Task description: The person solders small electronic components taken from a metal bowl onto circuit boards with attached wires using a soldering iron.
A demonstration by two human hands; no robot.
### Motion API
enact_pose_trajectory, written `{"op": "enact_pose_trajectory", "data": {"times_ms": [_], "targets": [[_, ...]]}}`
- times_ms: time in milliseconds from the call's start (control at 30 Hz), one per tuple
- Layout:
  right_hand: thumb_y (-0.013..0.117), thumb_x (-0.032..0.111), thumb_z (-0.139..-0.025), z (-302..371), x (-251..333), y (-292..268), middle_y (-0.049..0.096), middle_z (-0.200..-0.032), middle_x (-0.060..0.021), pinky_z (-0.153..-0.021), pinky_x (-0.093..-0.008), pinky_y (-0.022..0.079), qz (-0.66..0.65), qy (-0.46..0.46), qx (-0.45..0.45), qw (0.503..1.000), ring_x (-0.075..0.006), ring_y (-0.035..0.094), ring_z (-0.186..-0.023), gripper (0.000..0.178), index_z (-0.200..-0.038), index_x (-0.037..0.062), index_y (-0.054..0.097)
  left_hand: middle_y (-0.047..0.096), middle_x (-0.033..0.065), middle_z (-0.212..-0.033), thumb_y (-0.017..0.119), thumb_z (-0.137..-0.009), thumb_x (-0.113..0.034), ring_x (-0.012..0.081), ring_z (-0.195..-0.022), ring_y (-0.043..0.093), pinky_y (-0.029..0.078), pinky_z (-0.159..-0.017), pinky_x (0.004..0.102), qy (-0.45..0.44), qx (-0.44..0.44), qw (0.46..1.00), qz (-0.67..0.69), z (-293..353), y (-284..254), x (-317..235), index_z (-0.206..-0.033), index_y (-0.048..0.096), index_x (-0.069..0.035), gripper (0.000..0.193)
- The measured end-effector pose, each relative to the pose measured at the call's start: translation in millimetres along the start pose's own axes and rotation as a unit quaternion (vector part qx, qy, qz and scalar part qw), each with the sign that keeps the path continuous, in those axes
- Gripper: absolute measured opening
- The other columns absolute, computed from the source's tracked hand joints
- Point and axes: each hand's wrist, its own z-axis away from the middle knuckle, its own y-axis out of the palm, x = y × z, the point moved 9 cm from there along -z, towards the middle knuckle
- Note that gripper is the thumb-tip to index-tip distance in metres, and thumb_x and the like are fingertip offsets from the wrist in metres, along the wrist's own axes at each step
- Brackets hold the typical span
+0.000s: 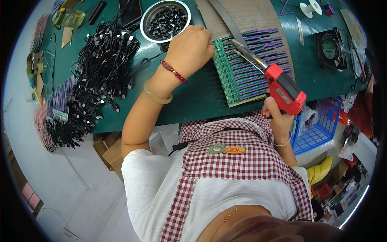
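Note:
My right hand [279, 117] grips a red and black soldering gun [284, 88] by its handle. The gun's metal tip points far left, over the top end of a strip of green circuit boards [225, 76]. Rows of thin purple, blue and black wires [262, 68] run rightward from these boards. My left hand [190, 45] is closed at the strip's far left corner, close to the tip. Its fingertips are turned away, so whatever they pinch is hidden. Just beyond that hand stands a metal bowl [142, 28] of small black parts [166, 22].
Black cables [109, 60] lie heaped on the green table [181, 105] at left, with more wired boards [60, 115] nearer. A metal strip [227, 20] crosses the brown board [258, 18]. At right are a black fan [330, 48], a white spool [310, 9] and, lower, a blue basket [316, 139].

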Motion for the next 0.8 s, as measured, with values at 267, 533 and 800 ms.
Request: {"op": "enact_pose_trajectory", "data": {"times_ms": [267,533,800], "targets": [[0.052,0.007,-0.084,-4,14,10,0.047,-0.058,-0.0045,-0.046,-0.0230,0.036,-0.061,-0.040,0.033,0.997,-0.0093,0.040,-0.047,0.024,-0.104,-0.0058,0.048,0.053,0.0132,-0.092,0.062,-0.069,-0.001,0.0321,-0.088,0.053,0.044,-0.076,0.0373,-0.051,-0.109,0.992,0.037,46,-28,2,-0.089,0.049,-0.001,0.023],[0.051,0.009,-0.087,-10,26,-7,0.048,-0.060,-0.0061,-0.044,-0.0231,0.036,-0.160,-0.099,0.013,0.982,-0.0092,0.038,-0.045,0.025,-0.108,-0.0039,0.047,0.056,0.0162,-0.090,0.064,-0.073,-0.011,0.0320,-0.085,0.054,0.045,-0.072,0.0387,-0.397,-0.201,0.844,-0.300,229,-125,112,-0.095,0.053,-0.003,0.026],[0.051,0.008,-0.087,-12,43,10,0.047,-0.059,-0.0061,-0.043,-0.0222,0.036,-0.190,-0.111,0.050,0.974,-0.0086,0.038,-0.044,0.025,-0.109,-0.0046,0.046,0.055,0.0107,-0.063,0.066,-0.075,-0.015,0.0246,-0.053,0.054,0.046,-0.055,0.0303,-0.388,-0.242,0.884,0.095,262,-69,120,-0.095,0.052,0.001,0.030]]}}
